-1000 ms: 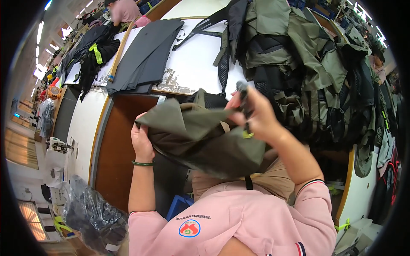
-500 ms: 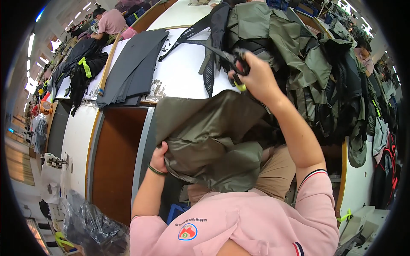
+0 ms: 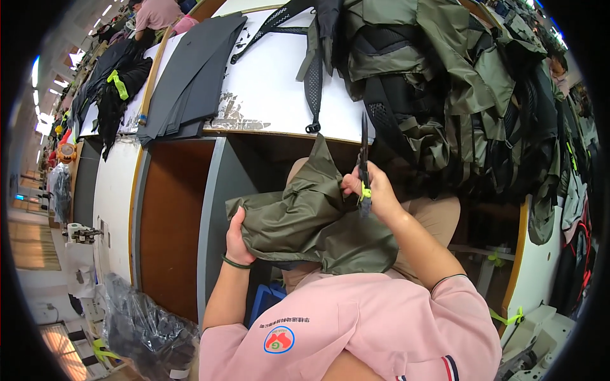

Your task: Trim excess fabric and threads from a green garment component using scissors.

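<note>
A crumpled olive-green fabric piece (image 3: 289,225) lies across my lap, one corner raised to a peak toward the table. My left hand (image 3: 239,241) is closed on its left edge, thumb on top. Upright in my right hand (image 3: 383,195) is a pair of dark scissors (image 3: 364,147), blades pointing away from me, with a yellow-green tie around the handle. My right fingers are beside the fabric's raised part; whether they also pinch it I cannot tell. The fabric's underside is hidden.
Ahead is a white worktable (image 3: 254,95) with a worn front edge. On it are dark grey sheets (image 3: 190,76), a wooden strip (image 3: 154,76), a black mesh strap (image 3: 312,95) and a pile of olive-and-black bags (image 3: 438,89). A plastic-wrapped bundle (image 3: 149,327) sits lower left.
My right hand has come down from over the table with the scissors, toward the fabric. The fabric has bunched up, and its far part is now a narrow peak.
</note>
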A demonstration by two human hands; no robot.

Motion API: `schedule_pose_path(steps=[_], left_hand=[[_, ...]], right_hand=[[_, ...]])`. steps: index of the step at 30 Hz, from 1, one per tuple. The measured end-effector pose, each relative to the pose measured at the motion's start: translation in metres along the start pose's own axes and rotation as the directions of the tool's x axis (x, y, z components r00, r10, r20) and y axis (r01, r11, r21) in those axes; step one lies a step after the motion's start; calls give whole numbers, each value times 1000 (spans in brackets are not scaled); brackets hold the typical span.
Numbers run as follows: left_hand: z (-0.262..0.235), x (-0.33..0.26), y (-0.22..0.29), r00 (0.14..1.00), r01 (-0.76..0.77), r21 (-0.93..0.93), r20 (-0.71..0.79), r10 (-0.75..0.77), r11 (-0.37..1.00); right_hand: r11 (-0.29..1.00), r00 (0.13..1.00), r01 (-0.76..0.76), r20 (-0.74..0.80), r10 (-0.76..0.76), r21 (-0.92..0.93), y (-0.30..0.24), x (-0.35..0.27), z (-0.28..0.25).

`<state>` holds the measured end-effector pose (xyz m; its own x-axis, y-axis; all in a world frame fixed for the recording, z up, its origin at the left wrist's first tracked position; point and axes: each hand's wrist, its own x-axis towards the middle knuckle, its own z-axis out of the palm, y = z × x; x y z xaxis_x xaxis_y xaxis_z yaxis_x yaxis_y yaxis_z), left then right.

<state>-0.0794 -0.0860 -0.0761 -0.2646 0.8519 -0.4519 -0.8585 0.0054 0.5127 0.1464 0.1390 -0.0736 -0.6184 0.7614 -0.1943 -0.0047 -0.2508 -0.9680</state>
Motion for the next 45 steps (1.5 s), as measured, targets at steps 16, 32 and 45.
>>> schedule_pose_path(steps=[16, 32, 45], left_hand=[[18, -16, 70, 745, -315, 938, 149, 650, 146], [130, 29, 15, 416, -710, 539, 840, 348, -453], [134, 18, 7, 587, -662, 719, 672, 452, -209]], right_hand=[[994, 986, 10, 162, -27, 105, -128, -35, 5], [983, 986, 152, 54, -158, 98, -99, -29, 9], [907, 937, 347, 132, -324, -237, -108, -32, 1]])
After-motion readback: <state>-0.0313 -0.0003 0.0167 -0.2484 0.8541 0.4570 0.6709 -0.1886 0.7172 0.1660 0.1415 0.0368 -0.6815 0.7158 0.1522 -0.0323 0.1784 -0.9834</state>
